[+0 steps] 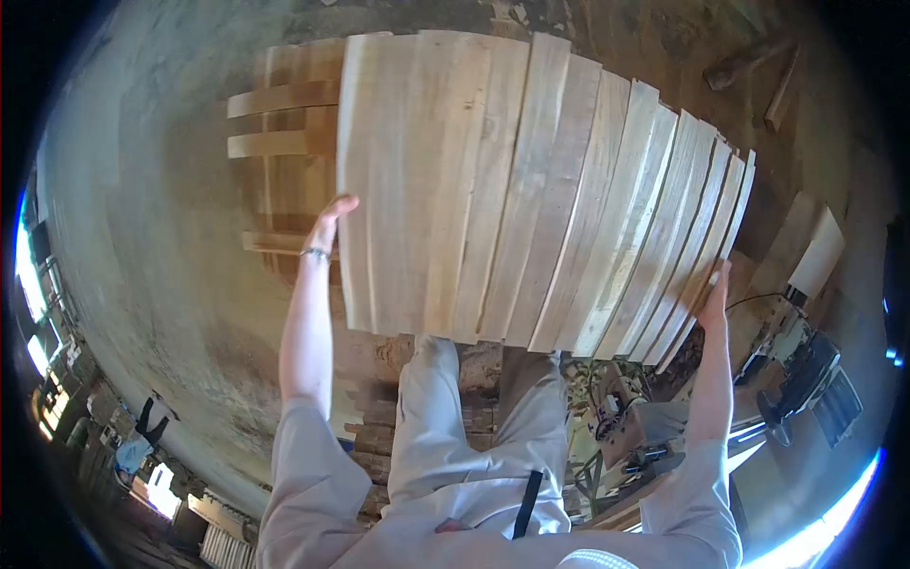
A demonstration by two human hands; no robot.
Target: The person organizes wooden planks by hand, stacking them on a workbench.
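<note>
A wide row of pale wooden boards (493, 190) stretches in front of me, standing side by side with uneven ends. At its left end, my left hand (334, 220) presses on the outer face of the end board, thumb over its edge. My right hand (716, 296) grips the opposite end of the row, its fingers partly hidden behind the last board. The boards are held together between both hands. Beyond my left hand is a stack of crossed wooden slats (284, 142), partly covered by the row.
To the right stands a machine (654, 427) with metal parts, and a dark chair-like object (806, 379) beside it. Wood scraps (749, 62) lie on the floor at the upper right. Short wood pieces (377, 446) are piled by my legs. Another person (137, 450) is far left.
</note>
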